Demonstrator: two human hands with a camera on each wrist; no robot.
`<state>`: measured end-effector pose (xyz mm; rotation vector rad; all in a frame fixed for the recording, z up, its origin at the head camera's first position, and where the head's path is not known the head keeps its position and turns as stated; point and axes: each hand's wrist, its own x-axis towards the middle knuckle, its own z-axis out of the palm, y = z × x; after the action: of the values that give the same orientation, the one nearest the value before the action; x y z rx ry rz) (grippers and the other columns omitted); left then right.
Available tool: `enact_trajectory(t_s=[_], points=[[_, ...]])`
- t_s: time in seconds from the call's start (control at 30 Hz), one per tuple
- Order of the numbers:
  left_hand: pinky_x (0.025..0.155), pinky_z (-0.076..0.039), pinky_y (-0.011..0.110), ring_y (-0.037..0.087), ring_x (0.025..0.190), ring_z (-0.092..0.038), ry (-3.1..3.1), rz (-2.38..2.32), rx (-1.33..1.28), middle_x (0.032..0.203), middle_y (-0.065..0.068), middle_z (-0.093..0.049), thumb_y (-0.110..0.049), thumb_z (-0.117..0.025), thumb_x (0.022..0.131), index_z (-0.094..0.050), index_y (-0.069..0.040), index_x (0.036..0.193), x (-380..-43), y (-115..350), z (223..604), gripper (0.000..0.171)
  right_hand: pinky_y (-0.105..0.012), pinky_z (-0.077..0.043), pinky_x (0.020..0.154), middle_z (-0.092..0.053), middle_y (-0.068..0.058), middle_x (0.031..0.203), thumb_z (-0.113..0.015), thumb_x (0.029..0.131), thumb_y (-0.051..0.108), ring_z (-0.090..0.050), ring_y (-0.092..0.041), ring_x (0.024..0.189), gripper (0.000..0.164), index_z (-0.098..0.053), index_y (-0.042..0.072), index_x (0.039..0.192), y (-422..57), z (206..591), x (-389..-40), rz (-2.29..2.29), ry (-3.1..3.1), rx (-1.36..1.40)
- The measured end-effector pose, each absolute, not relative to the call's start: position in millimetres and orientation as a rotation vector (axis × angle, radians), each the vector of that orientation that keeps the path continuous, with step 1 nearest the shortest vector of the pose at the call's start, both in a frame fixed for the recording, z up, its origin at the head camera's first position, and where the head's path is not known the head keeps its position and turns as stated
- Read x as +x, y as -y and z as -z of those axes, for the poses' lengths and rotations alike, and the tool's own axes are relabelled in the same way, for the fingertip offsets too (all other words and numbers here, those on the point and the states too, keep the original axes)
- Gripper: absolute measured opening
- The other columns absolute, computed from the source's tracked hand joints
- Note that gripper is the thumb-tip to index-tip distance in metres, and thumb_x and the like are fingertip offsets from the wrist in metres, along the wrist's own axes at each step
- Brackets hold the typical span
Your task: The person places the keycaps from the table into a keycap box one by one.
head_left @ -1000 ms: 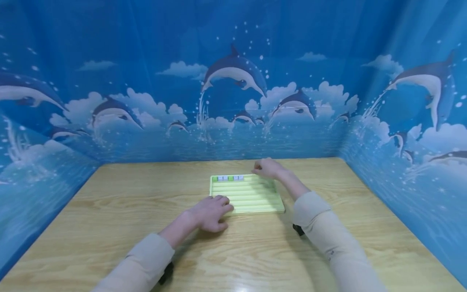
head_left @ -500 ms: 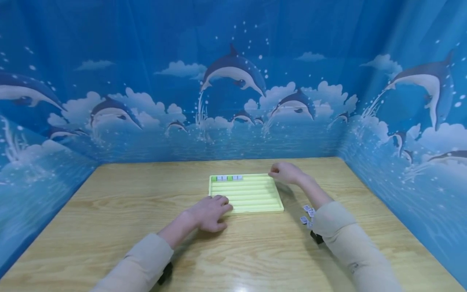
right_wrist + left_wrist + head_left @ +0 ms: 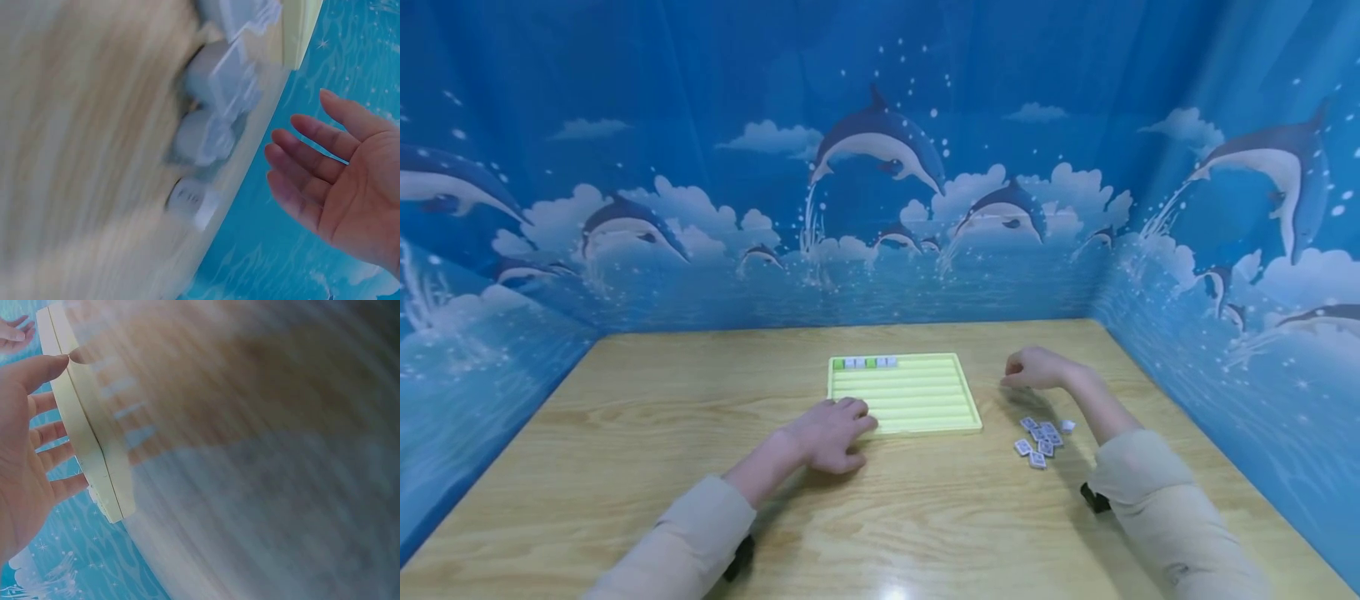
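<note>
While the left hand rested at the near-left part of a ridged pale-yellow tray on the wooden counter, the right hand hovered to the tray's right, just beyond a cluster of loose pale pieces. Six small blocks, two green and four pale, filled the left end of the tray's far row. The step in hand seemed to be going for another piece; the next move would likely call for lowering the right fingers, pinching one and bringing it to that row. The right grip was relaxed, fingers slightly bent, thumb apart, holding nothing. The left fingers reached loosely over the near rim, thumb by the near wall, apparently steadying the tray.
</note>
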<state>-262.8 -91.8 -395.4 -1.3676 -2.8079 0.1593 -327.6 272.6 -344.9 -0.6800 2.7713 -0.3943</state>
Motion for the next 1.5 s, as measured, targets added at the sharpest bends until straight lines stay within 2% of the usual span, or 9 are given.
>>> enact_trajectory(t_s=[0.23,0.33,0.47,0.63,0.9,1.2,1.5], points=[[0.093,-0.042,0.041,0.024,0.116,-0.045,2.824,-0.161,-1.36,0.125,0.009,-0.048,-0.041,-0.056,0.086,-0.049,-0.013,0.13,-263.4,91.9,394.8,0.052,-0.033,-0.05,0.058,-0.06,-0.005,0.085,-0.059,0.09,0.021,-0.057,-0.019,0.069,0.022,-0.063,0.0,0.093,-292.9,342.3,-305.7,0.36,-2.718,-0.608],[0.094,-0.042,0.042,0.024,0.116,-0.044,2.826,-0.16,-1.351,0.126,0.009,-0.048,-0.041,-0.057,0.086,-0.05,-0.012,0.129,-263.2,92.2,393.8,0.052,-0.032,-0.048,0.052,-0.056,-0.006,0.078,-0.061,0.088,0.02,-0.051,-0.017,0.062,0.018,-0.06,0.003,0.092,-300.1,339.1,-294.6,0.376,-2.649,-0.473],[0.095,-0.041,0.043,0.025,0.117,-0.044,2.827,-0.163,-1.342,0.127,0.01,-0.048,-0.04,-0.057,0.086,-0.05,-0.012,0.128,-262.8,93.1,392.2,0.052,-0.032,-0.05,0.053,-0.053,-0.008,0.07,-0.064,0.084,0.015,-0.051,-0.016,0.06,0.013,-0.057,0.004,0.088,-307.2,338.4,-286.1,0.421,-2.598,-0.338],[0.096,-0.041,0.043,0.024,0.117,-0.044,2.827,-0.147,-1.364,0.126,0.009,-0.048,-0.039,-0.056,0.086,-0.049,-0.012,0.129,-262.4,93.7,393.6,0.051,-0.032,-0.054,0.054,-0.055,-0.007,0.074,-0.065,0.081,0.008,-0.059,-0.019,0.062,0.01,-0.056,0.004,0.083,-311.2,346.0,-283.0,0.486,-2.582,-0.289],[0.096,-0.04,0.043,0.024,0.118,-0.043,2.823,-0.138,-1.357,0.127,0.009,-0.047,-0.04,-0.057,0.086,-0.05,-0.013,0.129,-262.5,93.1,393.6,0.051,-0.03,-0.052,0.051,-0.054,-0.006,0.069,-0.062,0.073,-0.003,-0.055,-0.017,0.06,0.012,-0.055,0.005,0.078,-308.7,355.6,-282.2,0.495,-2.608,-0.298],[0.096,-0.041,0.042,0.023,0.118,-0.044,2.823,-0.152,-1.364,0.126,0.008,-0.048,-0.039,-0.056,0.087,-0.049,-0.014,0.129,-261.4,92.8,394.1,0.05,-0.017,-0.037,0.046,-0.051,-0.001,0.064,-0.061,0.061,-0.007,-0.046,-0.008,0.05,0.018,-0.054,0.008,0.067,-311.2,362.2,-284.8,0.398,-2.673,-0.436],[0.097,-0.04,0.043,0.023,0.119,-0.042,2.827,-0.138,-1.368,0.127,0.008,-0.047,-0.039,-0.056,0.087,-0.049,-0.014,0.13,-260.7,93.4,394.8,0.05,-0.021,-0.039,0.048,-0.053,-0.001,0.06,-0.057,0.06,-0.005,-0.045,-0.008,0.051,0.016,-0.059,0.009,0.067,-313.4,360.5,-286.6,0.302,-2.748,-0.585]])
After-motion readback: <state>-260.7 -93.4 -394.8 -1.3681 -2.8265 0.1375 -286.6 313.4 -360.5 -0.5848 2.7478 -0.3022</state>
